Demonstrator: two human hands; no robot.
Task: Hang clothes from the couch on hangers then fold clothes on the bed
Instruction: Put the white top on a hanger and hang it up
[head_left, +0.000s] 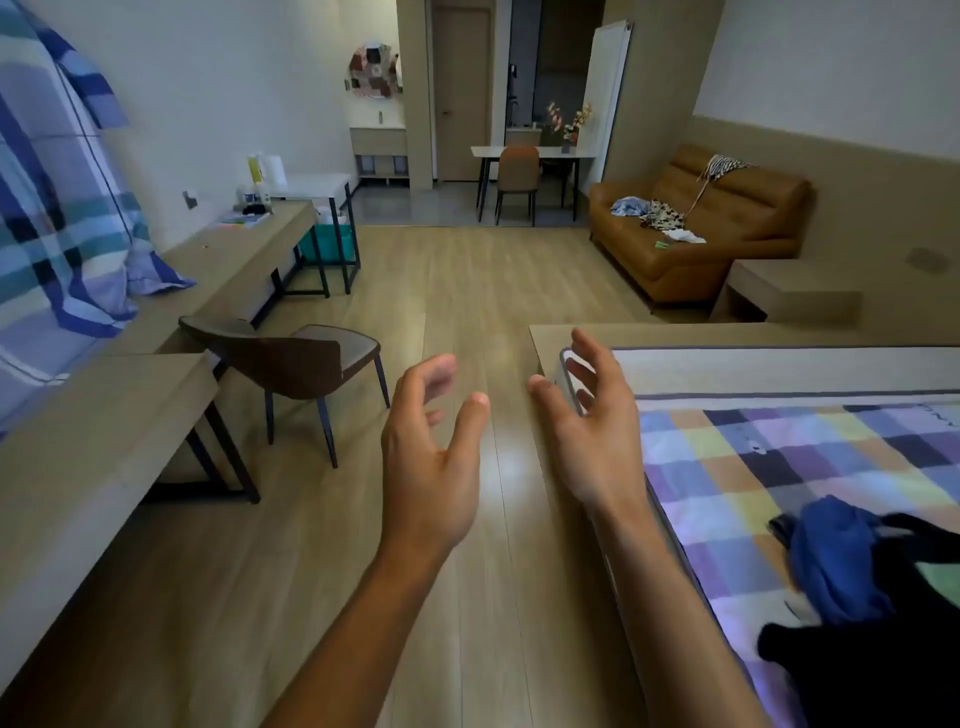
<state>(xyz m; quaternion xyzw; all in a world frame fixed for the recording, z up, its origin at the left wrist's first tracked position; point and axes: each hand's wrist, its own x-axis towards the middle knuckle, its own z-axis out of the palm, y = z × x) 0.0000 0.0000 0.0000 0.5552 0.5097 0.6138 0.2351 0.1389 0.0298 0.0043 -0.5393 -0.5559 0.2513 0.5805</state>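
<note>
Both my hands are raised in front of me over the wooden floor, holding nothing. My left hand has relaxed, loosely bent fingers. My right hand is spread beside the corner of the bed. The bed, at the right, has a checked sheet with a blue garment and dark clothes lying on it. Far across the room an orange-brown couch carries several clothes on its seat and a striped garment over its backrest.
A long wooden desk runs along the left wall with a brown chair in front of it. A checked blue cloth hangs at the far left. A dining table with a chair stands by the far doorway. A low bench sits between couch and bed.
</note>
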